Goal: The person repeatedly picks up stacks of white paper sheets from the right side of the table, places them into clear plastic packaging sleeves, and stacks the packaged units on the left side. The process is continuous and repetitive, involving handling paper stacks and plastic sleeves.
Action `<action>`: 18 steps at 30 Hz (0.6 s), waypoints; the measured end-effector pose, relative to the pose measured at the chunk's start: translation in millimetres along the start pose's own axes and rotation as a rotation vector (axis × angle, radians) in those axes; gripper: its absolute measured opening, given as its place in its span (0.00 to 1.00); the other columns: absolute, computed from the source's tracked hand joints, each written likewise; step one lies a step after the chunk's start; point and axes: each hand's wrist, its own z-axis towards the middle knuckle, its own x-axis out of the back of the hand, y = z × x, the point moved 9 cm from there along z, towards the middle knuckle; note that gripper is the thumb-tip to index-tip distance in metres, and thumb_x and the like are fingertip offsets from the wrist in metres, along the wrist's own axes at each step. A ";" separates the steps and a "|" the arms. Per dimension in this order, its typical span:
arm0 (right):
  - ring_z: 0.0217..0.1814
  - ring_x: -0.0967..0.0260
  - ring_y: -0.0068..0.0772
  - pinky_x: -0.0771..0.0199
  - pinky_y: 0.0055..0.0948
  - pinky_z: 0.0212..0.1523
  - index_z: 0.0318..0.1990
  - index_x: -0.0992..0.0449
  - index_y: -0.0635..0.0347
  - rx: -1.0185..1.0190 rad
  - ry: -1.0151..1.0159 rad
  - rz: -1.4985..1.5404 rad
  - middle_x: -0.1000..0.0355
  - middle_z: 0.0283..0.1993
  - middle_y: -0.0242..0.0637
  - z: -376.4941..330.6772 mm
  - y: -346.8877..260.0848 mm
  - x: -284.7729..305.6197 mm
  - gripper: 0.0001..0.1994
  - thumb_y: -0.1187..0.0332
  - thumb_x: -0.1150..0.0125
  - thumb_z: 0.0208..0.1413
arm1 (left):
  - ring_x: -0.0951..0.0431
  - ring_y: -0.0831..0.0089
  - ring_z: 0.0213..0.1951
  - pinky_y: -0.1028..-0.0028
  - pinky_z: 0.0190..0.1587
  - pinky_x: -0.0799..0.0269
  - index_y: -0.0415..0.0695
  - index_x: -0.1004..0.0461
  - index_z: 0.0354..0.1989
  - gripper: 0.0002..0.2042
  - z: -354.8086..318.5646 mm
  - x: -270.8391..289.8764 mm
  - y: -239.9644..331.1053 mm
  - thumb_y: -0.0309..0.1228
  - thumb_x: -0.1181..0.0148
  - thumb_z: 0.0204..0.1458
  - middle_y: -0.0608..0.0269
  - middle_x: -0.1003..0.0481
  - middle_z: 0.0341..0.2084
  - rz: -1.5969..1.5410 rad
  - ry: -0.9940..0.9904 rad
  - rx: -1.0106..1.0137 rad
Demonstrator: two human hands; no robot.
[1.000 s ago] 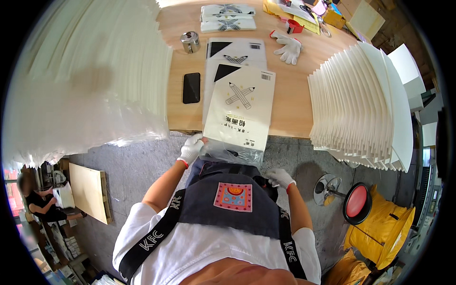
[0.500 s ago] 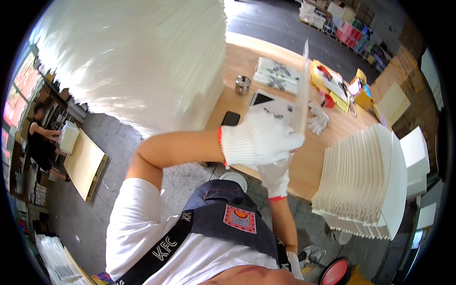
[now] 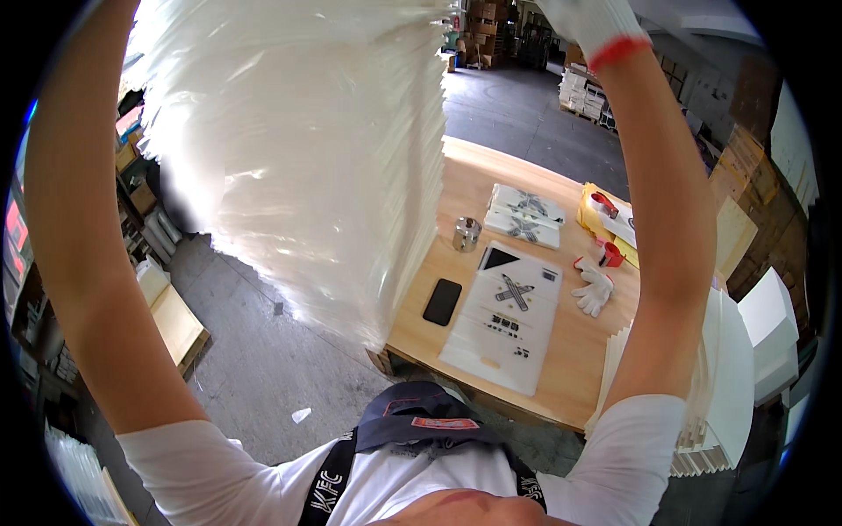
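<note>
Both my arms are raised high, on either side of a tall stack of clear plastic-wrapped sheets [image 3: 289,158]. My left arm runs up the left side, and its hand is out of the picture. At the top edge is my right hand [image 3: 596,22], in a white knit glove with a red cuff; its fingers are cut off and blurred, so what they hold does not show. Below, on the wooden table [image 3: 412,337], lies a flat printed translucent bag [image 3: 526,298], with a black phone [image 3: 442,302] beside it.
A metal tin [image 3: 467,234], printed bags [image 3: 524,215], a spare white glove [image 3: 594,289], a red tape roll [image 3: 611,254] and yellow papers [image 3: 588,210] lie on the table. White curved sheets [image 3: 724,377] stand at the right. A wooden pallet [image 3: 180,320] is at left.
Both arms have gone from low over the table to high up. The narrow clear plastic piece at my hands is out of sight. The printed bag shows whole, and the table sits lower in view.
</note>
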 end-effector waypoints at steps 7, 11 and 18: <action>0.34 0.36 0.27 0.33 0.26 0.35 0.44 0.31 0.55 -0.085 -0.086 -0.180 0.32 0.35 0.29 71.3 0.4 -28.9 0.17 0.51 0.59 0.68 | 0.30 0.67 0.51 0.64 0.52 0.37 0.43 0.31 0.53 0.18 9.9 27.2 -196.1 0.41 0.50 0.60 0.60 0.29 0.49 -0.119 0.227 0.321; 0.28 0.37 0.26 0.32 0.25 0.30 0.40 0.30 0.55 -0.097 -0.105 -0.266 0.31 0.30 0.28 53.2 -21.9 -3.6 0.18 0.51 0.59 0.68 | 0.32 0.68 0.56 0.65 0.58 0.38 0.41 0.32 0.57 0.20 -10.4 32.9 -261.6 0.42 0.51 0.62 0.59 0.30 0.54 -0.352 0.442 0.363; 0.18 0.38 0.22 0.37 0.19 0.18 0.32 0.30 0.56 -0.222 -0.113 -0.125 0.35 0.21 0.28 -81.3 60.7 42.3 0.24 0.44 0.60 0.67 | 0.32 0.74 0.54 0.70 0.55 0.36 0.43 0.34 0.62 0.21 -298.1 -69.7 -289.5 0.40 0.55 0.65 0.62 0.31 0.57 -0.555 0.794 0.766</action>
